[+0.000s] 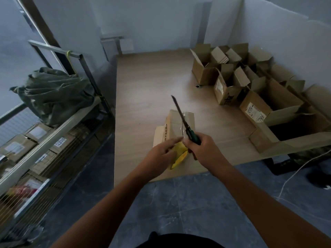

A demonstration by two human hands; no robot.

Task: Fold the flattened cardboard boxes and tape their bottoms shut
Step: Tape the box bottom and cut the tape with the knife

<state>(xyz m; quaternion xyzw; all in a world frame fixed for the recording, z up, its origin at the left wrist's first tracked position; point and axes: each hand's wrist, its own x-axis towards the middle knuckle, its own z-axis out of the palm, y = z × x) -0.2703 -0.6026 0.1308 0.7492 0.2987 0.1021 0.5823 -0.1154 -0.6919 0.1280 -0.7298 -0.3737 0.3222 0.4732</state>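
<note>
**Blade beside fingertip as tape is cut over a small box**

A pale wood-grain table (143, 83) fills the middle of the frame. At its upper right stands a cluster of open brown cardboard cartons (227, 92) with their flaps up. A grey metal shelf rack (53, 126) runs down the left edge.

The small brown cardboard box (172, 129) lies at frame centre on the table's near part, just above both hands. Its long axis appears to run up the frame, leaning slightly right, with the far end towards the back wall. A clear strip of tape (181, 122) follows that axis.

The right hand (202, 149) has its fingers wrapped around the green-handled scissors (180, 117). The dark blades look closed and point to the upper left, crossing above the box.

The left hand (161, 151) lies over a yellow tape roll (179, 155) with its index finger stretched towards the scissors. Blur hides whether it grips the roll.

That fingertip sits right beside the blade's base, so a hurried cut could probably nick it. Neither hand pins the box down, so a tug on the tape might drag it askew and wrinkle the strip.
</note>
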